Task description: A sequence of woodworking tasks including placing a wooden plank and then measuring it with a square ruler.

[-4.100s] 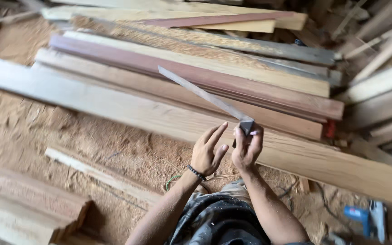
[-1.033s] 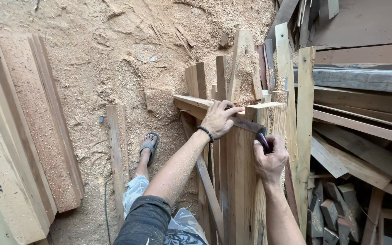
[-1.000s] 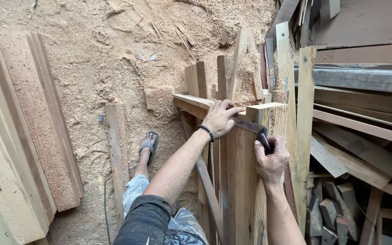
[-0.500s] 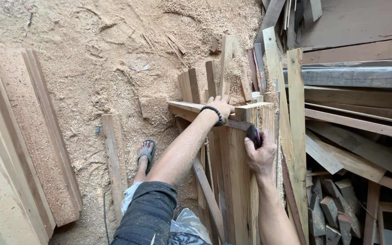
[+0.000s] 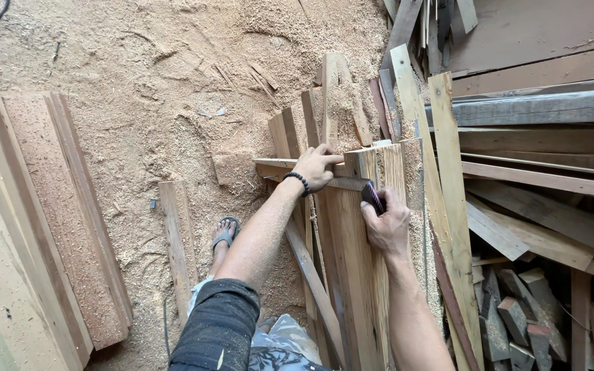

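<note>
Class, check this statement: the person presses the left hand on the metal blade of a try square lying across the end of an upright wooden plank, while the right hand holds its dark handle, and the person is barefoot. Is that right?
One detail is wrong. The head view shows a grey sandal on the foot, not a bare foot. The rest stands: the left hand presses the metal blade of the try square across the upright wooden plank, and the right hand holds the dark handle.

Black bead bracelet [image 5: 300,180], dark rolled sleeve [image 5: 220,323], sandal [image 5: 225,231]

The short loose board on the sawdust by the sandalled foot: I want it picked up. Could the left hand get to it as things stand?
Probably yes. The left hand only presses on the upright plank, holding nothing, and bare sawdust lies between it and the short board. It would need to let go and reach down.
</note>
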